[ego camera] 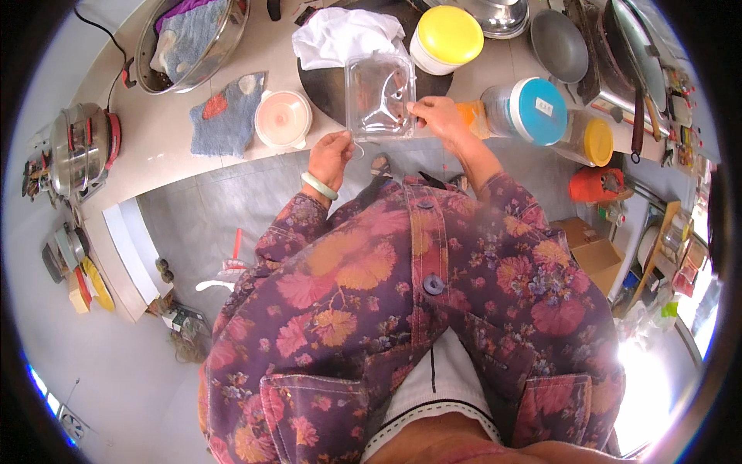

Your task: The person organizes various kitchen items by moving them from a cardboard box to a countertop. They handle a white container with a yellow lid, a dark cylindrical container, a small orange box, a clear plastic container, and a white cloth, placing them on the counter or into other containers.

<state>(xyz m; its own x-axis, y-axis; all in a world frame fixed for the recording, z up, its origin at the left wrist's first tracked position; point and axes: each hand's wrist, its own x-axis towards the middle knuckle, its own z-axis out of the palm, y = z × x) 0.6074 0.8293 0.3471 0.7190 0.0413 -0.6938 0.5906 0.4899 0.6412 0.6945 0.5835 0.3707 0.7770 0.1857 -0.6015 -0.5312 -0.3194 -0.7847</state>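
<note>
A clear plastic clamshell container [380, 98] rests at the counter's front edge, partly over a dark round board [324, 95]. My right hand [439, 119] pinches the container's right side between thumb and fingers. At its lower left corner is my left hand [334, 158], fingers closed on a thin, pale strip or loop [359, 152]; whether that is joined to the container I cannot tell. A jade-coloured bangle [319, 185] circles my left wrist. Behind the container lies a crumpled white cloth or bag [342, 35]. A white tub with a yellow lid [450, 36] stands to its right.
Left on the counter are a round lidded tub [283, 119], a blue-grey cloth [223, 119] and a large steel pot [232, 52]. On the right stand a blue-lidded jar [539, 111], a yellow-lidded jar [597, 142], an orange cloth [472, 118] and a grey pan [559, 46].
</note>
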